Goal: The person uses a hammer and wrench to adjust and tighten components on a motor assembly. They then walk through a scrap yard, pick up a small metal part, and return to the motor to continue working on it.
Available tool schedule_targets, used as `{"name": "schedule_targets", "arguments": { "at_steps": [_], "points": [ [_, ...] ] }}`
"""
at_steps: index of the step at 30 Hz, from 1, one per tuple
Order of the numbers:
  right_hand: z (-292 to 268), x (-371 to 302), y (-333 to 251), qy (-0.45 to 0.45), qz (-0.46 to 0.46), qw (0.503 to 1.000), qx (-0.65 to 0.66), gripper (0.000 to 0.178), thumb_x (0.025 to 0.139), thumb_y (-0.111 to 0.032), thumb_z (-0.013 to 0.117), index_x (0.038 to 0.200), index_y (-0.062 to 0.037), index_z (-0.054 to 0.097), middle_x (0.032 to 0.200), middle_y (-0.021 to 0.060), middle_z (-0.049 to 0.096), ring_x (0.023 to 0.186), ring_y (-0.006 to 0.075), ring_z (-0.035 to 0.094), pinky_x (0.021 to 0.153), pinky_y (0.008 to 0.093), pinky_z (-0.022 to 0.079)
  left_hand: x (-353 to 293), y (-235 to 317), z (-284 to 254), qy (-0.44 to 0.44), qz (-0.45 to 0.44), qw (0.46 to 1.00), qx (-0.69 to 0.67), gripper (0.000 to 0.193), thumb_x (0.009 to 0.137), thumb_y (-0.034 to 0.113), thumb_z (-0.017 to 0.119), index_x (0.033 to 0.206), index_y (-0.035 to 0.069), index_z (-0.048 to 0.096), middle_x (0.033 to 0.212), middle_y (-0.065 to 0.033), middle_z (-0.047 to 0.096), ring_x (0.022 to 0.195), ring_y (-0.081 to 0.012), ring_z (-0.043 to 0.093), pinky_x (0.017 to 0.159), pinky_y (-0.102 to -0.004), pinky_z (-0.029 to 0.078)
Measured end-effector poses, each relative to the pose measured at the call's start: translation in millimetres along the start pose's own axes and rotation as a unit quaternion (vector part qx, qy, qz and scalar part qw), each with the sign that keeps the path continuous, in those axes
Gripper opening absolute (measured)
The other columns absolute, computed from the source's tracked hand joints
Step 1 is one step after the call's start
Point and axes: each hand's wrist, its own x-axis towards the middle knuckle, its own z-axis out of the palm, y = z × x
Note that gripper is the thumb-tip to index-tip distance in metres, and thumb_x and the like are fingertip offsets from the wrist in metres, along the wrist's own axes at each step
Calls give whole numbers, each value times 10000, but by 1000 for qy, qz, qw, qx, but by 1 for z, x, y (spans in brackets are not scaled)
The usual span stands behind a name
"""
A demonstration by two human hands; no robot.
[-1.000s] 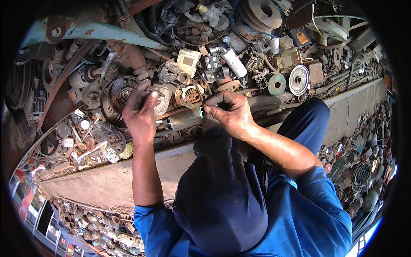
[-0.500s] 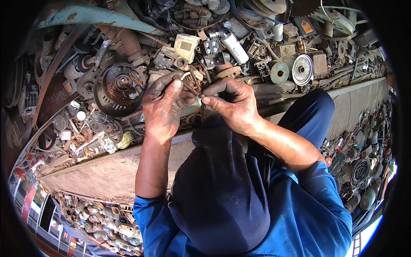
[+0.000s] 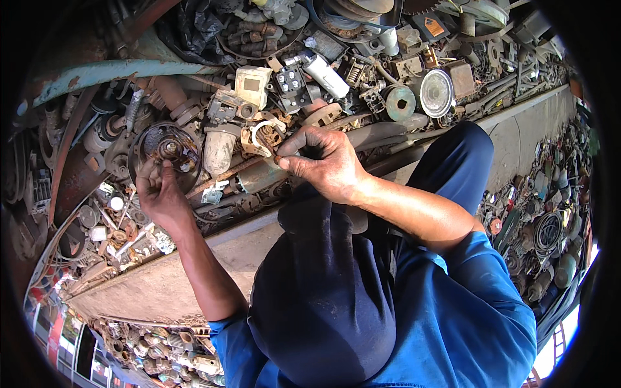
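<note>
My right hand (image 3: 326, 165) is closed in a pinch, thumb against index finger, on a small rusty metal piece (image 3: 277, 159). Just beyond it, a pale curved metal fork (image 3: 257, 137) lies among worn parts. At the left, my left hand (image 3: 163, 197) is over the near rim of a round dark pan (image 3: 195, 169). Its fingers are curled with the thumb close to them; whatever they hold, if anything, is hidden. Inside the pan, oily dark metal parts (image 3: 169, 147) glisten.
Old machine parts crowd the bench. A white cylinder (image 3: 325, 76), a greenish disc (image 3: 400, 103) and a silvery round plate (image 3: 437, 94) lie beyond my right hand. The bench's concrete edge (image 3: 165, 275) runs in front. More scrap (image 3: 155, 349) is heaped at the lower left.
My left hand has left my right hand and moved left to the pan. My right hand keeps its pinch on the small piece. The view has shifted slightly.
</note>
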Motion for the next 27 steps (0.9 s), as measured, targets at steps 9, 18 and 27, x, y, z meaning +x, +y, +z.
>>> {"name": "schedule_targets", "arguments": {
  "at_steps": [9,18,27],
  "points": [
    [-10,-4,-2,-90,59,981,162,170,884,-130,749,945,8,671,824,30,659,762,75,595,679,232,481,-68,57,36,-367,271,888,58,275,849,15,689,1121,24,652,1086,-142,640,1010,-275,628,862,-381,502],
    [-42,-14,-1,-146,72,934,317,194,967,-69,558,1155,-20,552,745,43,608,598,83,495,543,225,390,-75,46,58,-341,-18,914,-219,124,918,59,668,1016,-7,628,927,-72,661,859,-177,632,817,-323,513],
    [-50,-17,0,-213,59,886,408,312,974,-135,597,1248,-40,483,1010,244,683,542,119,492,491,229,378,-75,75,68,-347,-171,838,-385,159,956,60,578,1102,-3,584,964,-100,631,864,-195,609,825,-361,510]
  ]
}}
